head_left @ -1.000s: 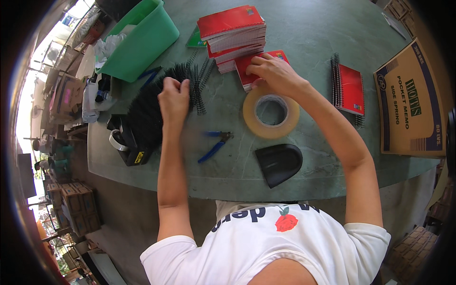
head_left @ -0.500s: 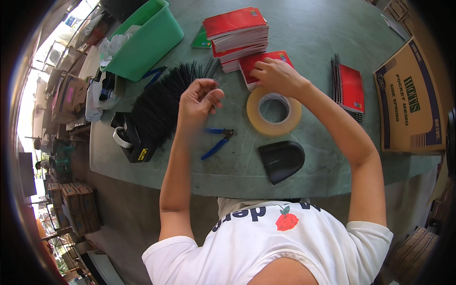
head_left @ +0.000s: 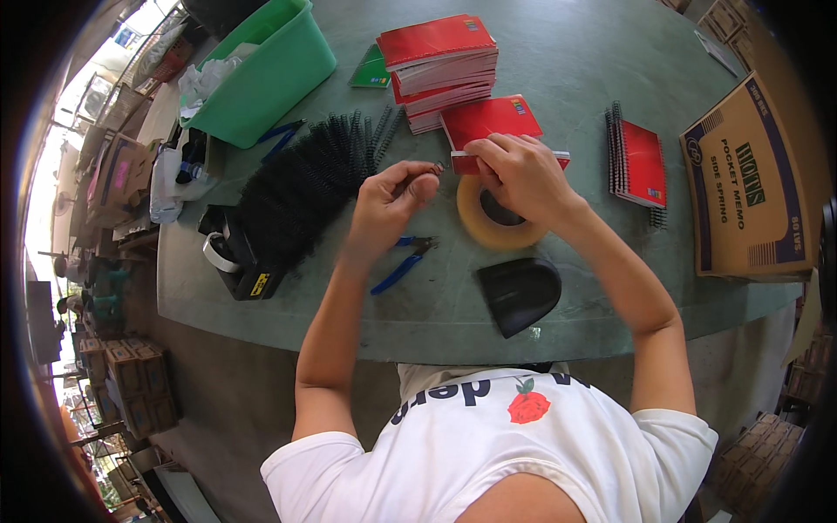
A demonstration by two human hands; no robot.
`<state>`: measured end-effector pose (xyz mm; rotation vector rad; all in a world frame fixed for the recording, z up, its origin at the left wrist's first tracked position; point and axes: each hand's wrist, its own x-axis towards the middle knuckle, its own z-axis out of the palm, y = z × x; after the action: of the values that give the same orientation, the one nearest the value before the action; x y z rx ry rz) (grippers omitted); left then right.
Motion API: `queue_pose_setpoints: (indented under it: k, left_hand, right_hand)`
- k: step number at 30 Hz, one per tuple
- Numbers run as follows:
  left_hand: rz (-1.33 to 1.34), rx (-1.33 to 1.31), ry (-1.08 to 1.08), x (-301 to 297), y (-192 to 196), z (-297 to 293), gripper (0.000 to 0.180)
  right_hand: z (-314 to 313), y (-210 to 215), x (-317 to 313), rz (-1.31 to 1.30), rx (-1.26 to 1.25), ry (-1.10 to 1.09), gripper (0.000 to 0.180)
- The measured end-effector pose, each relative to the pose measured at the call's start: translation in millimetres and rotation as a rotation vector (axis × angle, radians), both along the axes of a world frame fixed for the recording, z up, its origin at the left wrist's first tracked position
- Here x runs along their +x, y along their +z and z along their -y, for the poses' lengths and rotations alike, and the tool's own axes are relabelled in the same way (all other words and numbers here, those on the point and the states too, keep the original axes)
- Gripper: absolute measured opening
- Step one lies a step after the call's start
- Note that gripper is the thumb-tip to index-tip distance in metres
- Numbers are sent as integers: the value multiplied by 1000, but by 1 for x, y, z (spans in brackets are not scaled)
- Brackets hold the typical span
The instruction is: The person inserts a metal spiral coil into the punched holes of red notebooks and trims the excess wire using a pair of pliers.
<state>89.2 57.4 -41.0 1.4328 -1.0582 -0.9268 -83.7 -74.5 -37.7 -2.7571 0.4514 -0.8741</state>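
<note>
A thin black spiral binding coil [head_left: 425,172] is pinched in the closed fingers of the left hand [head_left: 390,207]; it is judged light, springy, best gripped near its end. A red notebook [head_left: 490,122] is pressed to the desk [head_left: 567,52] by the right hand [head_left: 520,174], fingers curled shut on its edge.

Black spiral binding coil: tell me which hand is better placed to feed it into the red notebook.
Left. The left hand pinches the black spiral binding coil beside the red notebook, which the right hand presses down.

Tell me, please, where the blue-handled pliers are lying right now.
In the head view, the blue-handled pliers lie on the green table, just below the left hand, between the pile of black spiral coils and the tape roll.
</note>
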Motion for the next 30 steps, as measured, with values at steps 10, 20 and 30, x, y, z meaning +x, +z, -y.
queue_pose_setpoints:
  k: [10, 20, 30]
  left_hand:
    - [412, 132, 172, -30, 20, 10, 23]
    - [570, -177, 151, -18, 12, 17, 24]
    - [1035, -231, 108, -8, 23, 12, 32]
  right_hand:
    - [3, 5, -3, 24, 164, 17, 14]
    - [-6, 8, -2, -35, 176, -13, 13]
    - [-6, 6, 10, 52, 164, -2, 17]
